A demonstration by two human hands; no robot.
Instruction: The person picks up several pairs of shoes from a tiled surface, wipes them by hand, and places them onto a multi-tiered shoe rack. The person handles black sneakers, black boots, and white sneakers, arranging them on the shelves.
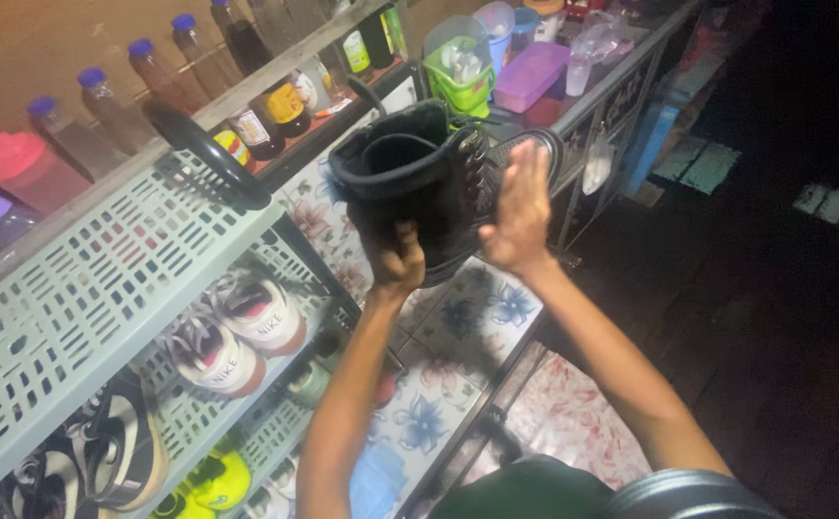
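Note:
A black lace-up boot (419, 178) is held up in front of me, its open top facing the camera. My left hand (395, 258) grips the boot from below at its heel side. My right hand (518, 211) lies flat with fingers together against the boot's right side, next to the laces. Both forearms reach up from the bottom of the view.
A light grey plastic shoe rack (102, 279) stands on the left with white sneakers (237, 327), sandals and a yellow shoe on lower shelves. Bottles (256, 125) line a shelf behind. A green basket (458, 77), a purple box (530, 75) and floral tiles (467, 317) lie beyond. Dark floor at right.

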